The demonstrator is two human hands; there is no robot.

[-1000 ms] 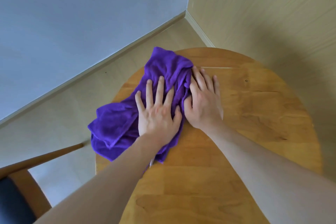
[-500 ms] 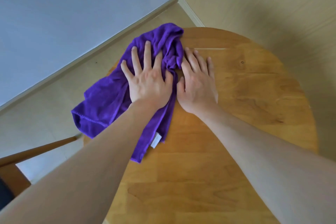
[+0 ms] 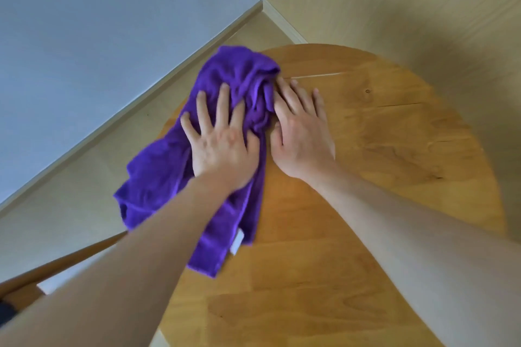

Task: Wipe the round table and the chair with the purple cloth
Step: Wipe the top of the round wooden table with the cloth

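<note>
The purple cloth (image 3: pixel 225 149) lies bunched on the round table (image 3: pixel 380 163), over the rim at about ten o'clock, with its outer folds hanging past the edge above the floor (image 3: pixel 84 191) and a small white label (image 3: pixel 236 244) showing at its near corner. The left hand (image 3: pixel 222 146) lies flat on top of the cloth, fingers straight and spread apart, pressing it to the wood. The right hand (image 3: pixel 301 138) lies flat just beside it toward three o'clock, palm on the bare wood, fingers straight and close together, their tips touching the bunched edge of the cloth. By my reading the table wipe is under way, with the cloth working the far-left part of the top. The wide stretch from twelve round through three to six o'clock shows bare wood, but whether it has been wiped cannot be told, since no marks or damp streaks show. The chair (image 3: pixel 56 267) appears only as a wooden rail and a dark seat corner at about eight o'clock, well apart from the cloth, so that half of the job looks not yet begun.
</note>
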